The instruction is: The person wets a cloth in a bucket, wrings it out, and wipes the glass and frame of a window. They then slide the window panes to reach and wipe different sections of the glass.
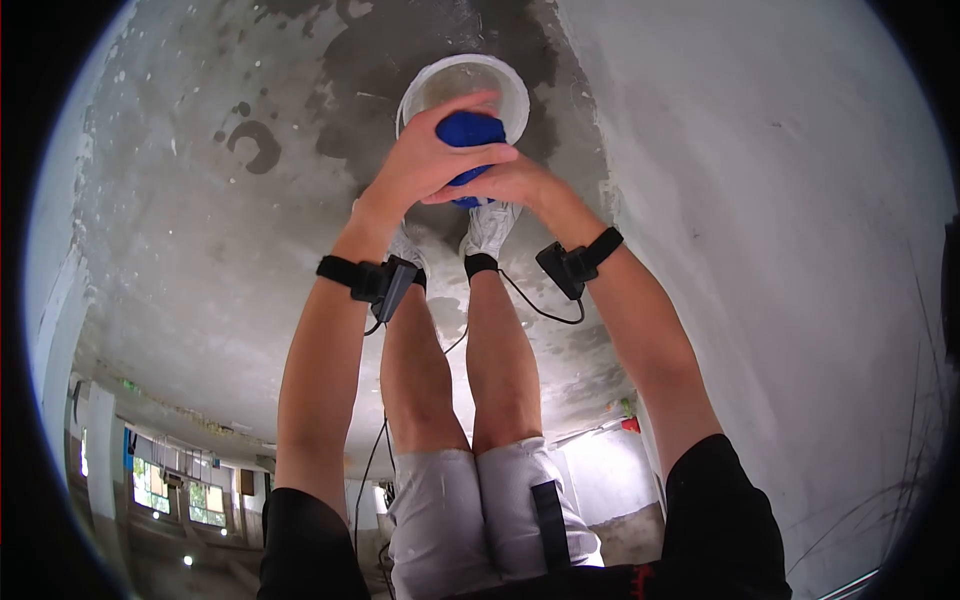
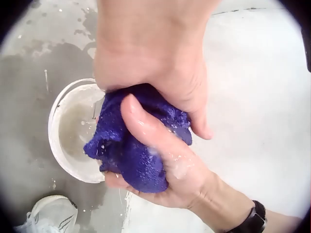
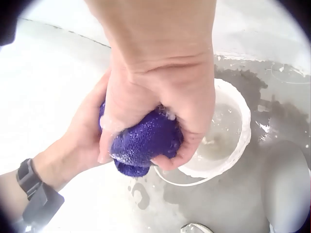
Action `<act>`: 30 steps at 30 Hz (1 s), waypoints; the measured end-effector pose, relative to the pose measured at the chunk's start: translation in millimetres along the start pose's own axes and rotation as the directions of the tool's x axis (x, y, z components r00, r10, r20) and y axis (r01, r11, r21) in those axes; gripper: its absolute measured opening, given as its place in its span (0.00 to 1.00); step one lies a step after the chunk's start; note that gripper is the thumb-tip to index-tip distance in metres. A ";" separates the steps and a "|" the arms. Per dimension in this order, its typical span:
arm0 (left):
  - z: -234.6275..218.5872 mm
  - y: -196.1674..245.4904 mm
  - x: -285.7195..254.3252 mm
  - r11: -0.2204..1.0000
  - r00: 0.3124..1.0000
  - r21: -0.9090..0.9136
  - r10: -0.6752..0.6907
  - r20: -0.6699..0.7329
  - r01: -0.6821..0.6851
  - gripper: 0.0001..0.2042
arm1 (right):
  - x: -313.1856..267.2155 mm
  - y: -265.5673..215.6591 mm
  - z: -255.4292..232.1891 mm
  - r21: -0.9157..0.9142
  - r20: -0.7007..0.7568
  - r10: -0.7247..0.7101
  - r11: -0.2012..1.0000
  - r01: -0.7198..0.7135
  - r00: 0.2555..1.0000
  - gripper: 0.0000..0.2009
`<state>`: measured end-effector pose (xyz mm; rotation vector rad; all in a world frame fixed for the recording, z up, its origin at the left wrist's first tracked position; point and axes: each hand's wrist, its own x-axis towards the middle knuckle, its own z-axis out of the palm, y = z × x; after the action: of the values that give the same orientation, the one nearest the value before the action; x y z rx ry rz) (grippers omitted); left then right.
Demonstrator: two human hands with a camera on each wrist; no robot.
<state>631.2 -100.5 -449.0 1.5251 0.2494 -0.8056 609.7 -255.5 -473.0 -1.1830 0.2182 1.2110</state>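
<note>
A wet, bunched blue cloth [image 1: 470, 130] is squeezed between both hands over a white bucket [image 1: 513, 85]. In the head view the left hand [image 1: 415, 155] wraps the cloth from the left and the right hand [image 1: 505, 181] from below right. The left wrist view shows the right hand's thumb lying across the cloth [image 2: 146, 167], with the left hand [image 2: 155, 68] over its top. In the right wrist view the right hand [image 3: 163, 92] curls its fingers round the cloth [image 3: 146, 141], while the left hand [image 3: 90, 128] holds its far side. Cloudy water stands in the bucket [image 3: 245, 116].
The bucket stands on a grey concrete floor [image 1: 200, 200] with dark wet patches. White shoes [image 1: 490, 228] are close below it. A pale wall [image 1: 760, 200] rises on the right. Thin black cables [image 1: 545, 315] hang from the wrist cameras.
</note>
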 end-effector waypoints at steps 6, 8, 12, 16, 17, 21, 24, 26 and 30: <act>13.9 -1.4 23.3 0.973 0.982 0.230 0.034 -0.184 0.009 0.18 | 9.8 30.5 11.8 0.256 -0.271 -0.105 0.950 0.176 0.957 0.27; 18.3 -12.1 35.5 0.948 0.956 0.317 0.096 -0.275 -0.004 0.18 | 19.5 41.6 8.0 0.231 -0.321 -0.117 0.953 0.198 0.940 0.27; 26.9 -16.5 52.0 0.919 0.912 0.384 0.081 -0.402 0.087 0.17 | 43.6 52.7 -4.4 -0.270 -0.419 -0.268 0.949 0.162 0.868 0.30; 27.7 -28.5 65.1 0.924 0.780 0.352 0.112 -0.616 0.146 0.18 | 48.1 35.5 2.9 -0.533 -0.535 -0.308 0.846 -0.031 0.786 0.25; 26.2 -28.8 65.0 0.937 0.760 0.287 0.035 -0.648 0.201 0.18 | 48.2 34.6 4.8 -0.532 -0.538 -0.304 0.846 -0.037 0.786 0.25; 30.8 -26.1 56.7 0.976 0.761 0.184 0.032 -0.648 0.116 0.20 | 47.4 33.4 -0.6 -0.676 -0.557 -0.383 0.725 -0.134 0.737 0.26; 38.7 -37.2 49.5 0.982 0.784 0.113 0.189 -0.592 -0.151 0.23 | 24.9 13.4 2.4 -0.552 -0.602 -0.225 0.811 -0.196 0.766 0.31; 26.3 -29.4 33.3 0.992 0.841 0.067 0.130 -0.525 -0.111 0.21 | 6.4 5.2 8.3 -0.707 -0.414 -0.397 0.707 -0.014 0.819 0.39; 14.0 -24.7 11.8 0.999 0.949 0.018 -0.034 -0.314 0.042 0.16 | -28.8 6.2 12.0 -0.090 -0.309 -0.140 0.989 0.117 0.941 0.50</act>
<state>620.3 -113.8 -474.5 1.6740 0.5066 -0.5935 587.8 -264.1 -451.6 -1.4296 0.3334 0.9177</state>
